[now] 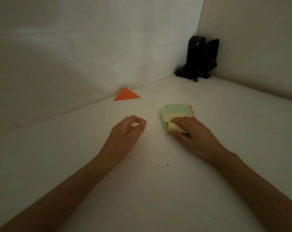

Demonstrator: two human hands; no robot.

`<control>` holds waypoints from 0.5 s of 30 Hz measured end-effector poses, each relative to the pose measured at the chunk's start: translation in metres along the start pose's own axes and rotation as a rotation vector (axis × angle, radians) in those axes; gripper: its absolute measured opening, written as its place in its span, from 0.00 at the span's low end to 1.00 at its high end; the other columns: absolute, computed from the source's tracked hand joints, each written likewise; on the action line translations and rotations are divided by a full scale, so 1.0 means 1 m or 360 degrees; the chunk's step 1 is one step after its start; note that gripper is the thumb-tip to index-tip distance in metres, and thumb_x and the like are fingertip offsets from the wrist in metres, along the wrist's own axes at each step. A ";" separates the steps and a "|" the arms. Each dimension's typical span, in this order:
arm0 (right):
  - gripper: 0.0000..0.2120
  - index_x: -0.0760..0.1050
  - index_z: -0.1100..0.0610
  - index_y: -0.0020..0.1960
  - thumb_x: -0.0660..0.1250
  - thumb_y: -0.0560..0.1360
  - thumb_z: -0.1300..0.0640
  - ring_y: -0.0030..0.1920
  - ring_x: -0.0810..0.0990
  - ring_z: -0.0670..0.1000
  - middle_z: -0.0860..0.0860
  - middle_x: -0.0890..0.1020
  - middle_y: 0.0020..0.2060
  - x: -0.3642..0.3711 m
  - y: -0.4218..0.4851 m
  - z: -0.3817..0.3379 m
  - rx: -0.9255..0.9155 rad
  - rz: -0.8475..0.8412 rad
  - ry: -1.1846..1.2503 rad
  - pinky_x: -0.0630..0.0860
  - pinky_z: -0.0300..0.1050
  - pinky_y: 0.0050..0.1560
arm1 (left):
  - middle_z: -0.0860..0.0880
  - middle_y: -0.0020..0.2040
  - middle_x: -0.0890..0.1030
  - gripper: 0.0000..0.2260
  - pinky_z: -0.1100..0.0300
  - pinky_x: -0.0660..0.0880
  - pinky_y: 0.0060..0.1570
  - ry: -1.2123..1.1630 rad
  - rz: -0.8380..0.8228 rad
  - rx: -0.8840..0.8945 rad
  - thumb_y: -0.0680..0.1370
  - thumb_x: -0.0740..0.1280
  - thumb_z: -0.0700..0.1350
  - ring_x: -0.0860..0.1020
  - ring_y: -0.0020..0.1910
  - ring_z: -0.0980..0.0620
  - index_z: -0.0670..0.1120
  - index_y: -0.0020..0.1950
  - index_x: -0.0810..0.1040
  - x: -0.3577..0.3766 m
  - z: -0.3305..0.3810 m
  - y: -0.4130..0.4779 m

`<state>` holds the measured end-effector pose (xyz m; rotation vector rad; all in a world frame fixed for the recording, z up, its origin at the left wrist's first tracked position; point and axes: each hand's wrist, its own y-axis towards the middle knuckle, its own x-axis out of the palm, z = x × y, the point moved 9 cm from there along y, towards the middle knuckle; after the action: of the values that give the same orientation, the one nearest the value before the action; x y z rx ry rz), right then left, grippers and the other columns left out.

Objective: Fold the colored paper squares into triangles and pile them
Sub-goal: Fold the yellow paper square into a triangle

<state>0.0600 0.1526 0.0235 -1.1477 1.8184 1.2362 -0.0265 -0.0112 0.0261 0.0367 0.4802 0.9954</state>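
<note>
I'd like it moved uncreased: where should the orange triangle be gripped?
Probably pinch the triangle at its right tip, coming from the right: it lies flat with its far corner by the wall, and that tip points onto bare table.

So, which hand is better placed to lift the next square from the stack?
The right hand: its thumb and fingers pinch the yellow sheet on top of the stack. The left hand holds nothing and is beside the stack, not touching it.
</note>
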 end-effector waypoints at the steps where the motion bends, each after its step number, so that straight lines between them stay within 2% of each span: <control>1: 0.19 0.75 0.57 0.63 0.65 0.76 0.48 0.60 0.74 0.54 0.53 0.79 0.58 -0.002 0.000 -0.002 -0.0016 0.0053 0.0023 0.61 0.32 0.57 | 0.45 0.53 0.81 0.08 0.64 0.76 0.43 -0.0402 -0.0130 -0.0290 0.78 0.64 0.47 0.82 0.46 0.52 0.42 0.50 0.78 0.016 -0.007 -0.012; 3: 0.21 0.76 0.58 0.60 0.61 0.75 0.44 0.55 0.74 0.50 0.51 0.80 0.54 -0.010 -0.001 -0.013 -0.0110 0.0190 0.0112 0.64 0.34 0.55 | 0.42 0.51 0.82 0.21 0.60 0.79 0.40 -0.1009 -0.0390 -0.0813 0.71 0.63 0.56 0.83 0.44 0.51 0.40 0.54 0.76 0.052 -0.013 -0.032; 5: 0.22 0.76 0.56 0.61 0.59 0.75 0.44 0.58 0.72 0.46 0.46 0.77 0.56 -0.014 -0.004 -0.032 -0.0275 0.0244 0.0222 0.63 0.31 0.60 | 0.44 0.49 0.83 0.29 0.57 0.79 0.47 -0.1263 -0.0529 -0.1012 0.66 0.61 0.62 0.83 0.46 0.50 0.41 0.56 0.75 0.068 -0.013 -0.038; 7: 0.22 0.74 0.54 0.64 0.61 0.75 0.44 0.62 0.69 0.44 0.45 0.74 0.60 -0.011 -0.008 -0.050 -0.0457 0.0172 0.0278 0.60 0.29 0.64 | 0.44 0.46 0.83 0.27 0.55 0.78 0.49 -0.1455 -0.0533 -0.0974 0.68 0.61 0.61 0.82 0.44 0.50 0.42 0.55 0.76 0.068 -0.010 -0.034; 10: 0.25 0.73 0.53 0.66 0.60 0.76 0.40 0.62 0.68 0.46 0.50 0.73 0.61 -0.003 -0.013 -0.064 -0.0664 0.0037 0.0208 0.61 0.33 0.63 | 0.43 0.44 0.83 0.17 0.59 0.80 0.39 -0.1605 -0.0436 -0.0826 0.72 0.62 0.50 0.82 0.40 0.51 0.39 0.54 0.76 0.059 -0.010 -0.029; 11: 0.25 0.73 0.54 0.66 0.59 0.76 0.39 0.61 0.69 0.47 0.51 0.73 0.61 0.000 -0.014 -0.066 -0.0702 0.0009 0.0187 0.62 0.35 0.63 | 0.43 0.44 0.83 0.15 0.59 0.80 0.38 -0.1616 -0.0400 -0.0773 0.72 0.61 0.46 0.82 0.41 0.51 0.39 0.54 0.76 0.057 -0.010 -0.027; 15: 0.24 0.73 0.56 0.63 0.60 0.76 0.41 0.67 0.68 0.49 0.52 0.74 0.65 -0.001 -0.015 -0.067 -0.0747 0.0009 0.0207 0.62 0.39 0.69 | 0.43 0.47 0.83 0.11 0.58 0.81 0.42 -0.1717 -0.0231 -0.0671 0.76 0.59 0.36 0.83 0.42 0.51 0.38 0.55 0.76 0.047 -0.014 -0.023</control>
<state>0.0720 0.0878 0.0416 -1.5037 1.6663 1.6824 0.0069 0.0113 -0.0096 0.1477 -0.7048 0.7818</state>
